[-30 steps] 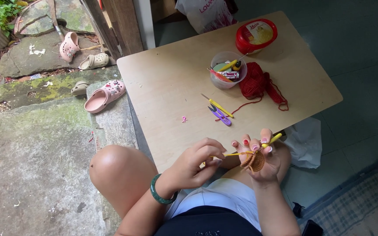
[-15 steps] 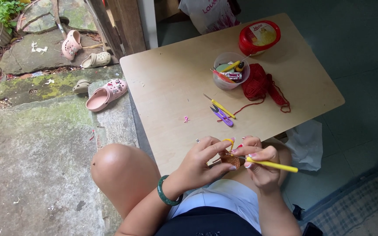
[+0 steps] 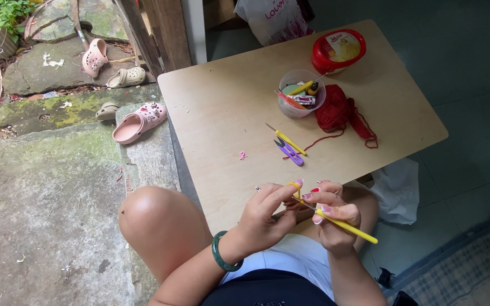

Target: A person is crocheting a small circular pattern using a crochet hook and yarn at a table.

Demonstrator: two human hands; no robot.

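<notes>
My right hand (image 3: 330, 218) grips a yellow crochet hook (image 3: 344, 225) by its handle; my left hand (image 3: 265, 212) pinches a small yellow yarn loop (image 3: 295, 187). Both sit at the table's (image 3: 222, 119) near edge. The hook seems light and stiff, the yarn soft and slippery.

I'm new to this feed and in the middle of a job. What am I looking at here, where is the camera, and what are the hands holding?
This single view comes from a camera worn on a person's head, looking down at their own bare hands and knee. There is no machine. The right hand holds a yellow-handled crochet hook; the left hand pinches a bit of yellow yarn at the hook's tip. On the wooden table lie another yellow hook, purple snips, red yarn, a clear cup of tools and a red-lidded tub. Pink sandals sit on the stone outside.
</notes>
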